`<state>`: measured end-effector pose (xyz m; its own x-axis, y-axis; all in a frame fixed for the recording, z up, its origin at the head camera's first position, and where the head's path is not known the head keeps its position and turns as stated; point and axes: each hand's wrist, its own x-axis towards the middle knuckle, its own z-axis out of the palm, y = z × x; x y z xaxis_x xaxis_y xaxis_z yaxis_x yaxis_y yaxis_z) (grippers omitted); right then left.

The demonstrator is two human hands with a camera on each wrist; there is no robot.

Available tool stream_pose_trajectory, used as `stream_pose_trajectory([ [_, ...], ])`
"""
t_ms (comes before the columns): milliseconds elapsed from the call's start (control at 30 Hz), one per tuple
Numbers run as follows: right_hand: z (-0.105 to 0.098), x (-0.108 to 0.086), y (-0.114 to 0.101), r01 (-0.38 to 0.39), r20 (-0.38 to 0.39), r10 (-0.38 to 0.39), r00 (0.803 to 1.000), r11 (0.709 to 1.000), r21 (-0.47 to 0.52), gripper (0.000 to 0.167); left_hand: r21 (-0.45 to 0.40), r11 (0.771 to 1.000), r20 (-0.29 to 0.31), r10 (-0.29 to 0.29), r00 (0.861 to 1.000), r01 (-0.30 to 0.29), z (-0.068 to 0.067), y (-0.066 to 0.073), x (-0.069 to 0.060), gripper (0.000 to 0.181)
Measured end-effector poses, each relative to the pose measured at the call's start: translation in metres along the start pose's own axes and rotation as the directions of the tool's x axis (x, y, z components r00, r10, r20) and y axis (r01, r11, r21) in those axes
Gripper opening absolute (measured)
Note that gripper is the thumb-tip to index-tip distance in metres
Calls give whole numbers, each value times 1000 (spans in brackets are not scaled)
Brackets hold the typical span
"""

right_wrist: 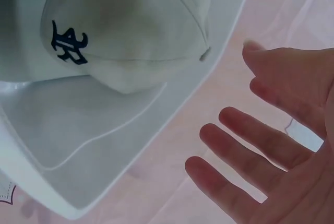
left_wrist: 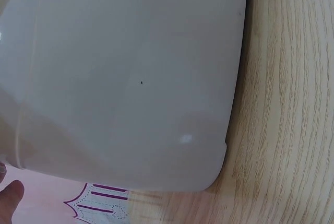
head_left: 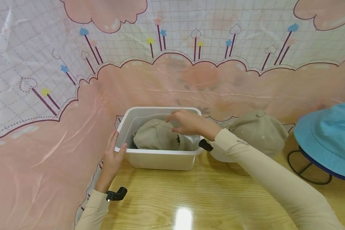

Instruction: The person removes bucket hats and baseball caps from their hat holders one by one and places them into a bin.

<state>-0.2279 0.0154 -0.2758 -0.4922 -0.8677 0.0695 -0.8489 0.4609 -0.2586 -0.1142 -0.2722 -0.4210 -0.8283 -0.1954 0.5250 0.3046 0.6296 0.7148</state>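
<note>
In the head view a beige baseball cap (head_left: 155, 132) with a small dark emblem sits inside a white plastic bin (head_left: 161, 159). My right hand (head_left: 189, 123) hovers over the bin's right part, palm down, beside the cap. The right wrist view shows its fingers (right_wrist: 245, 156) spread and apart from the cap (right_wrist: 130, 31), holding nothing. My left hand (head_left: 112, 161) rests with extended fingers against the bin's left end, thumb near the front corner. In the left wrist view the bin's outer wall (left_wrist: 141, 51) fills most of the picture, with only fingertips (left_wrist: 10, 198) at the lower left.
To the right, another beige cap (head_left: 258, 131) sits on a wire stand, partly behind my right sleeve. A light blue bucket hat (head_left: 329, 137) rests on a black wire stand (head_left: 307, 172) farther right. The wooden table (head_left: 161, 198) meets a pink patterned backdrop (head_left: 161, 86).
</note>
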Motion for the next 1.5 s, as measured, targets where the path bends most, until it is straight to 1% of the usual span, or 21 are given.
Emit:
stream_pose_trajectory([
  [267, -5, -14, 10, 9, -113, -12, 994, 999, -34, 36, -16, 1000, 9, 6, 1000, -6, 2, -10, 7, 61],
  [333, -6, -16, 12, 8, -132, -12, 991, 999, -31, 35, -11, 1000, 8, 15, 1000, -15, 3, -12, 9, 61],
  [467, -9, -23, 19, 5, -172, -7, 985, 1000, -15, 34, -10, 999, 15, 31, 999, -31, 5, -13, 14, 61],
  [700, -17, -37, 25, -30, -206, 26, 978, 999, -14, 35, -29, 999, 21, 47, 999, -46, 7, -15, 22, 62],
  [867, -23, -45, 27, -35, -248, 17, 969, 997, -68, 34, -26, 998, 7, 54, 999, -54, 7, -16, 27, 63],
  [1000, -27, -49, 28, -49, -250, 25, 968, 995, -87, 34, -22, 998, 2, 57, 998, -57, 6, -18, 31, 62],
  [1067, -29, -52, 29, -61, -250, 39, 967, 995, -81, 34, -20, 999, 9, 50, 999, -50, 6, -19, 32, 62],
  [1233, -36, -59, 31, -65, -273, 47, 961, 996, -57, 34, -12, 999, 13, 37, 999, -37, 5, -22, 35, 62],
  [1500, -45, -75, 39, -98, -302, 93, 949, 995, -1, 29, -12, 999, 16, 52, 999, -52, 7, -24, 43, 62],
])
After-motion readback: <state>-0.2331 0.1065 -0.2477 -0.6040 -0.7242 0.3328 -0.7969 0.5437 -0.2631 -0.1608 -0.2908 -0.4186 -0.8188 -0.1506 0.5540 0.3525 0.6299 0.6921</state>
